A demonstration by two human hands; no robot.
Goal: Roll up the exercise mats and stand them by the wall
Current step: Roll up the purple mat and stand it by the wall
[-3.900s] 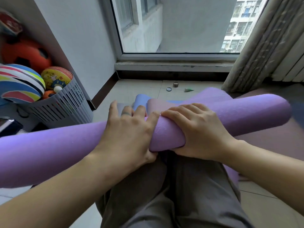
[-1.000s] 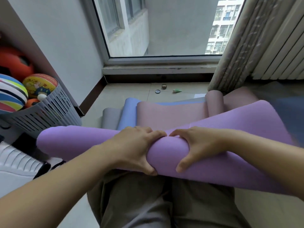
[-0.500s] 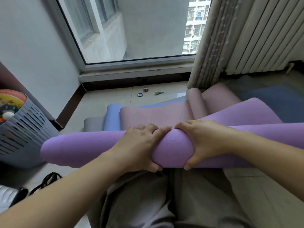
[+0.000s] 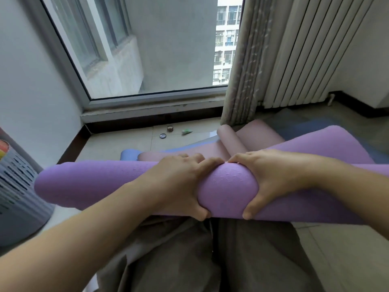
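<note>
A purple exercise mat [image 4: 90,184] lies rolled into a thick tube across my lap, its left end free and its loose tail spreading off to the right. My left hand [image 4: 179,182] grips the roll at its middle, fingers over the top and thumb underneath. Right beside it, my right hand [image 4: 271,180] grips the same roll in the same way. Beyond the roll a pink mat [image 4: 237,142], partly curled, lies flat on the floor over a blue mat [image 4: 128,154].
A grey slotted basket [image 4: 19,199] stands at the left. A white wall [image 4: 31,85] and a window fill the far side, with a curtain [image 4: 242,66] and radiator [image 4: 305,60] at the right. Small lids and a green scrap [image 4: 186,131] lie on the tiles.
My view has swung right and up, so the basket slid to the left edge and the radiator came into sight. Both hands keep their hold on the purple roll.
</note>
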